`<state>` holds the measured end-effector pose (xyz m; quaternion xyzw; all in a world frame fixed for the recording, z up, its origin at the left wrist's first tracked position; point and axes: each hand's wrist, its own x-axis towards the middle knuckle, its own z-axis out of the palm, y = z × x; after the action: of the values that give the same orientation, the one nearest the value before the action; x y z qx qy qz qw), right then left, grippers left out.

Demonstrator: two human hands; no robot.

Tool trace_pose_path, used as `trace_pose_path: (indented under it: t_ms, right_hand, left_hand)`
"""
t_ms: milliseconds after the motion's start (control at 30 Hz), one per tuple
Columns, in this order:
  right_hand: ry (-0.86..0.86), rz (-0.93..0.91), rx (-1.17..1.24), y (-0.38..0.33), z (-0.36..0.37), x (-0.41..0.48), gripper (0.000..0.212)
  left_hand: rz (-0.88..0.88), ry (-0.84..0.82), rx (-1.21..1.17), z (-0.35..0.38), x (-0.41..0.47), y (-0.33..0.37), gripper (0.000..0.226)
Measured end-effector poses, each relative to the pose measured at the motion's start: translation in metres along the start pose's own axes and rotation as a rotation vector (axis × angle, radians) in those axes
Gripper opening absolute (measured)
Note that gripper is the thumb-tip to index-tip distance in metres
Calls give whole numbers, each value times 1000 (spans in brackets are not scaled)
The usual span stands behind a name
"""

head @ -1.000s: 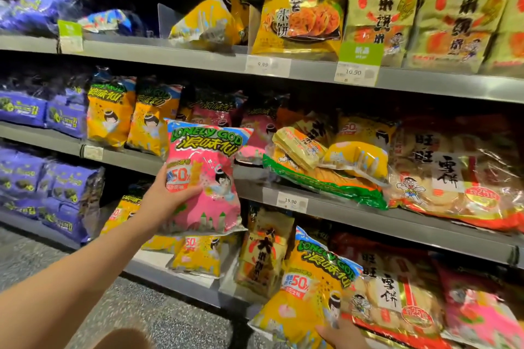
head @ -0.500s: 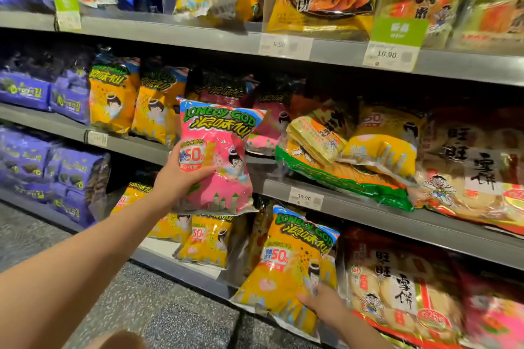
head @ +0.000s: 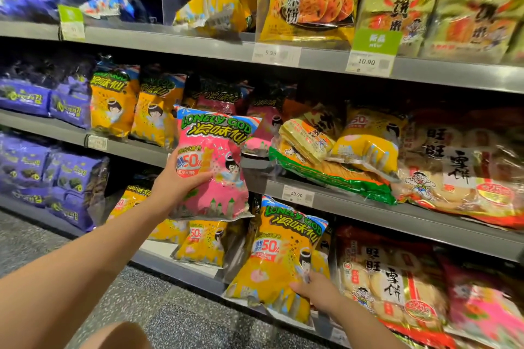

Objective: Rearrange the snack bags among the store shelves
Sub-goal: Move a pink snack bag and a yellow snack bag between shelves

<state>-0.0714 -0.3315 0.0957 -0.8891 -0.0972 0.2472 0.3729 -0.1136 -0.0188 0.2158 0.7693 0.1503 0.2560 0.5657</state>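
Note:
My left hand grips a pink Lonely God snack bag by its left edge and holds it upright in front of the middle shelf. Lower right, my right hand grips a yellow Lonely God bag at its lower right corner, in front of the bottom shelf. Behind the pink bag, more pink bags and yellow bags stand on the middle shelf.
Purple bags fill the left of the middle and bottom shelves. Rice cracker packs lie piled at the right. The top shelf carries large yellow packs and price tags. Speckled floor lies below.
My right hand has raised the yellow bag higher in front of the bottom shelf. The pink bag in my left hand has shifted slightly right and up.

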Motion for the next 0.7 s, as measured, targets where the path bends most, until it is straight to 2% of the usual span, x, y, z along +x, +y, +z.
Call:
trace_pose_path:
  t_ms: [167, 233, 400, 500, 567, 700]
  right_hand:
    - [-80, -15, -24, -12, -9, -22, 20]
    - [-85, -42, -99, -12, -13, -25, 37]
    - [-72, -132, -207, -21, -24, -32, 39]
    - [22, -169, -187, -26, -30, -29, 36]
    - [68, -189, -134, -29, -34, -27, 25]
    - [146, -228, -41, -28, -42, -23, 36]
  left_hand:
    - [-14, 11, 36, -2, -5, 6, 103]
    - [-15, 31, 44, -1, -4, 10, 106]
    - [0, 55, 11, 4, 1, 15, 107]
    - [-14, 114, -38, 6, 6, 20, 92]
    - [-17, 141, -87, 8, 13, 24, 75]
    - [17, 154, -142, 4, 29, 32, 68]
